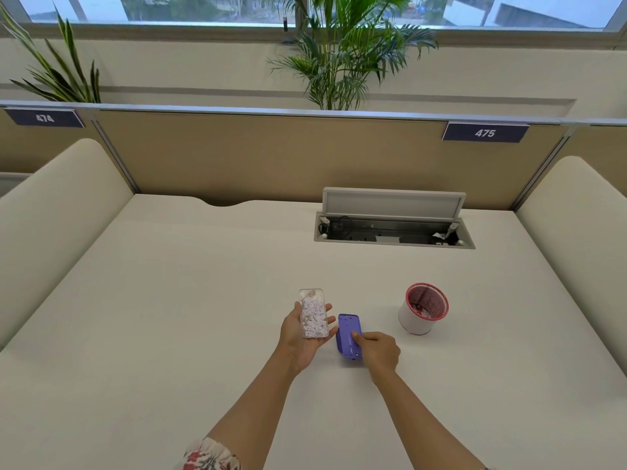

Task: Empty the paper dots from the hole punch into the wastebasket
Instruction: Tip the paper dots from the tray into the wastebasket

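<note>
A clear plastic tray, filled with white paper dots, rests face up in my left hand, whose fingers curl round its edges. Just to its right the purple hole punch lies on the white desk, underside up. My right hand grips the punch at its near right side, thumb pressed on its flat face. The small wastebasket, white with a red rim and red lining, stands upright on the desk to the right of the punch, a short gap away.
An open cable box with a raised lid is sunk into the desk at the back right. A tan partition with labels 474 and 475 closes the far edge. Cream side panels stand left and right. Plants rise behind the partition.
</note>
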A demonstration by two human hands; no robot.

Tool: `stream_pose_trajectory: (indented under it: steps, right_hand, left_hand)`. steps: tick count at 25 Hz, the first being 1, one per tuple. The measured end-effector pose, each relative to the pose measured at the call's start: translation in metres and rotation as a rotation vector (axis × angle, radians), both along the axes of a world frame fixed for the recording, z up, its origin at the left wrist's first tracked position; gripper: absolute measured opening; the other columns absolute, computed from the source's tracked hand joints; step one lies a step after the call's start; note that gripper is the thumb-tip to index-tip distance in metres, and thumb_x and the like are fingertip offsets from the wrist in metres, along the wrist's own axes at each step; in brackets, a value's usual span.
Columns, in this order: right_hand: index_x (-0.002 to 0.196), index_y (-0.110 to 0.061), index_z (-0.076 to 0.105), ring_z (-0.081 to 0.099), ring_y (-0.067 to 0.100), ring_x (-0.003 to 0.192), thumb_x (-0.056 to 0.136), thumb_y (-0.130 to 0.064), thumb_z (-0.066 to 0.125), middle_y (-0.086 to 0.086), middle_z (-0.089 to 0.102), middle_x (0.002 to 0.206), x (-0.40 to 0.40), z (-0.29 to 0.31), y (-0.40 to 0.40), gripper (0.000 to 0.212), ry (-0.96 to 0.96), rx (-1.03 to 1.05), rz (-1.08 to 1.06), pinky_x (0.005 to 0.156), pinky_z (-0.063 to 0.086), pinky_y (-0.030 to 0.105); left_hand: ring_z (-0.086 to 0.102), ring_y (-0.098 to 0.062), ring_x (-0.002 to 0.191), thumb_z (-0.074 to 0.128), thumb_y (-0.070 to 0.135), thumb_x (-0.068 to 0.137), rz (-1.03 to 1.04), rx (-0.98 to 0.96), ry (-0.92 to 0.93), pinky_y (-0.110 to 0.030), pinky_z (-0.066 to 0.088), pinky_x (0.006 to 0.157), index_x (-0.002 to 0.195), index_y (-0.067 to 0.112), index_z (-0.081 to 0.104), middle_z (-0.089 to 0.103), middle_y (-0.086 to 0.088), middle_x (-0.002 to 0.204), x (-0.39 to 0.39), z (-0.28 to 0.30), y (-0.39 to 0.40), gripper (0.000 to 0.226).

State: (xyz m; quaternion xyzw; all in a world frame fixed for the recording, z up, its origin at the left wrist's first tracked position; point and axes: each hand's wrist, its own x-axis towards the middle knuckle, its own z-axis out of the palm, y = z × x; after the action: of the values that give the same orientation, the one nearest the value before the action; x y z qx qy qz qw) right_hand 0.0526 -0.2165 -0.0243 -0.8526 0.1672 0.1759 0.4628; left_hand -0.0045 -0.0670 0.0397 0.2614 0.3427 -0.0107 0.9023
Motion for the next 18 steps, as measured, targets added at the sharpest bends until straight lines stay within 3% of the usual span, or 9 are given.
stream_pose_trajectory:
  steps: [4, 9, 13, 15, 18]
  right_hand:
    - [0.101, -0.01, 0.07, 0.064, 0.023, 0.091, 0.083, -0.033, 0.074, 0.004, 0.072, 0.1, 0.004, 0.012, -0.001, 0.03, -0.065, -0.045, 0.01, 0.076, 0.042, 0.028]
    - [0.099, -0.013, 0.074, 0.066, 0.017, 0.09, 0.094, -0.027, 0.059, 0.0, 0.073, 0.095, 0.026, 0.049, 0.007, 0.021, -0.243, 0.244, 0.157, 0.082, 0.051, 0.03]
    - [0.103, -0.012, 0.076, 0.068, 0.016, 0.086, 0.098, -0.032, 0.053, 0.003, 0.076, 0.097, 0.043, 0.064, 0.005, 0.031, -0.174, 0.344, 0.363, 0.085, 0.056, 0.03]
    - [0.103, -0.012, 0.078, 0.071, 0.019, 0.089, 0.097, -0.028, 0.057, 0.002, 0.077, 0.099, 0.046, 0.064, -0.001, 0.026, -0.166, 0.355, 0.418, 0.084, 0.058, 0.027]
    - [0.102, -0.013, 0.078, 0.071, 0.015, 0.087, 0.093, -0.019, 0.063, 0.001, 0.077, 0.096, 0.047, 0.063, -0.012, 0.019, -0.152, 0.4, 0.411, 0.072, 0.057, 0.017]
  left_hand:
    - [0.061, -0.032, 0.095, 0.024, 0.042, 0.107, -0.006, -0.006, 0.025, -0.046, 0.051, 0.082, 0.118, 0.006, 0.06, 0.066, -0.016, 0.111, 0.002, -0.002, -0.002, 0.052]
    - [0.064, -0.032, 0.08, 0.023, 0.045, 0.107, -0.103, 0.022, 0.07, -0.042, 0.054, 0.073, 0.113, 0.005, 0.064, 0.071, -0.017, 0.102, 0.006, -0.005, -0.008, 0.058]
    - [0.071, -0.03, 0.063, 0.024, 0.044, 0.107, -0.192, 0.071, 0.11, -0.035, 0.057, 0.061, 0.107, 0.004, 0.066, 0.078, -0.015, 0.084, 0.01, -0.007, -0.017, 0.058]
    - [0.071, -0.03, 0.063, 0.027, 0.043, 0.107, -0.234, 0.101, 0.127, -0.035, 0.056, 0.061, 0.107, 0.005, 0.066, 0.078, -0.014, 0.082, 0.012, -0.006, -0.02, 0.055]
    - [0.067, -0.032, 0.074, 0.027, 0.041, 0.107, -0.277, 0.115, 0.131, -0.036, 0.056, 0.061, 0.118, 0.003, 0.063, 0.073, -0.016, 0.099, 0.016, -0.004, -0.025, 0.053]
